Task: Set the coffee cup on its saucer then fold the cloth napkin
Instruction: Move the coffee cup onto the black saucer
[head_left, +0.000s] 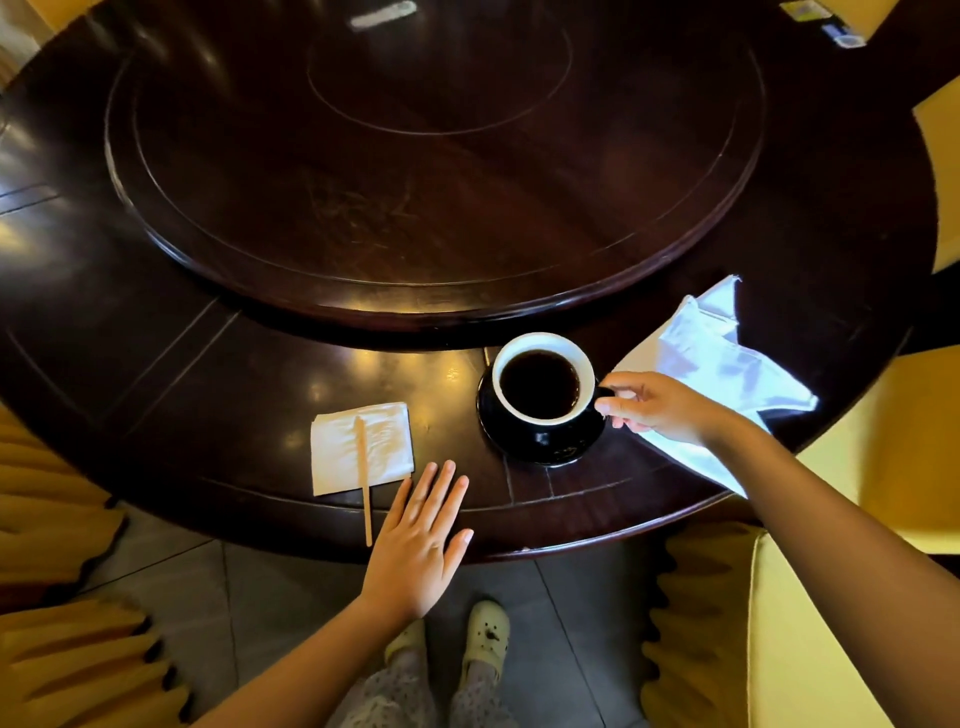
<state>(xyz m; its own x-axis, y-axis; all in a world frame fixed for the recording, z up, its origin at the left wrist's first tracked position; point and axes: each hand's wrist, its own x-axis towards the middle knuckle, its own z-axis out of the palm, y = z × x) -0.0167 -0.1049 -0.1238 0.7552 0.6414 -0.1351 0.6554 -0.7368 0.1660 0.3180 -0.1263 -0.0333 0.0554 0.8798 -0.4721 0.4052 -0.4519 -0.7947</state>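
A black coffee cup (543, 382) with a white inside, full of dark coffee, stands on a black saucer (540, 447) near the table's front edge. My right hand (660, 410) pinches the cup's handle on its right side. A white cloth napkin (711, 364) lies crumpled and unfolded to the right of the saucer, partly under my right wrist. My left hand (421, 545) rests flat and open on the table edge, left of the saucer, holding nothing.
A folded white paper napkin (337, 457) with a wooden stir stick (363, 478) on it lies left of my left hand. A raised round turntable (431, 156) fills the dark table's middle. Yellow-covered chairs (810, 623) stand at both sides.
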